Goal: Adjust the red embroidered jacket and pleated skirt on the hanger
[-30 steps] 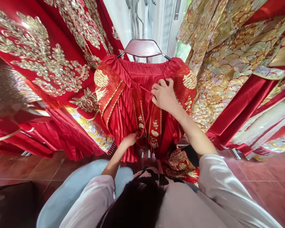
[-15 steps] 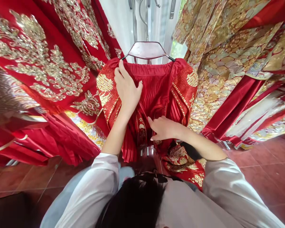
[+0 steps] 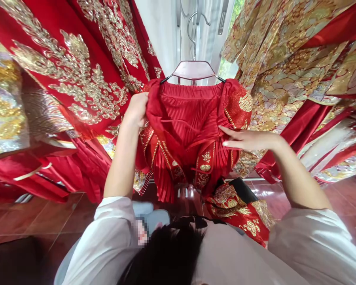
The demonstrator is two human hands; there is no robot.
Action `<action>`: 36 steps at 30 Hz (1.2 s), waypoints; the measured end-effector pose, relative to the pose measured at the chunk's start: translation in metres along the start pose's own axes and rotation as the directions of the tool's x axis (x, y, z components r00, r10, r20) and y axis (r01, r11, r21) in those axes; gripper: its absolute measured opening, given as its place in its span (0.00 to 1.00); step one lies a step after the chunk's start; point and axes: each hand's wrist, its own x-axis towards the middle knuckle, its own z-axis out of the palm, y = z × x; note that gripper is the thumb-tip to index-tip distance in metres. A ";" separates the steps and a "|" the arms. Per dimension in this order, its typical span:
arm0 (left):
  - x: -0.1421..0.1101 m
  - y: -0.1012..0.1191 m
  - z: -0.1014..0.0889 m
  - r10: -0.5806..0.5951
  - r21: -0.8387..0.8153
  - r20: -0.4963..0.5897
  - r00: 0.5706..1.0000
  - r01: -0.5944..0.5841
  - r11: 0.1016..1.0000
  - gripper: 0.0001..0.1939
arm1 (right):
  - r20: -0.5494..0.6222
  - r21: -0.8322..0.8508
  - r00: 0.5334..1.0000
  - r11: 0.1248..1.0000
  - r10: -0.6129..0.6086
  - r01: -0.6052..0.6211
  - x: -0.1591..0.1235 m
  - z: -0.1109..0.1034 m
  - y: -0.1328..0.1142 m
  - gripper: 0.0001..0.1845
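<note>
A red pleated skirt [image 3: 192, 107] with an elastic waistband and gold-embroidered panels hangs from a clip hanger [image 3: 194, 70]. At the skirt's left side, my left hand [image 3: 137, 107] is closed on the waist edge, its fingertips partly hidden by the cloth. My right hand [image 3: 249, 139] is open, its fingers stretched out and lying against the front right of the skirt, just below the round gold emblem. Between the hands the waist opening shows the pleated inside.
A red gown [image 3: 106, 91] with gold beading hangs on the left. Gold-patterned garments [image 3: 281, 79] hang on the right. The hanger's hook is by a metal rail [image 3: 178, 39]. Below right, red embroidered cloth [image 3: 240, 215] lies near a black object [image 3: 245, 190] above the tiled floor [image 3: 341, 206].
My left hand has moved left and down from the waistband's top to the skirt's side edge. My right hand has gone right and up from the middle front. The waist opening has spread.
</note>
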 end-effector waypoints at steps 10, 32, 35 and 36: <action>-0.024 0.030 0.003 0.198 0.450 -0.022 0.980 -0.167 0.877 0.14 | -0.909 0.202 0.313 0.949 0.274 -0.243 0.073 -0.017 -0.009 0.27; -0.015 0.061 0.007 0.206 0.818 -0.093 0.974 -0.043 0.573 0.26 | -0.566 0.574 0.614 0.798 0.550 -0.186 0.044 -0.070 0.008 0.21; -0.010 0.061 0.007 0.177 0.906 -0.096 0.979 0.012 0.422 0.19 | -0.582 0.529 0.612 0.821 0.535 -0.215 0.040 -0.075 0.015 0.18; -0.007 0.063 0.003 0.170 0.917 -0.091 0.981 0.016 0.399 0.17 | -0.589 0.521 0.604 0.824 0.537 -0.224 0.038 -0.078 0.019 0.17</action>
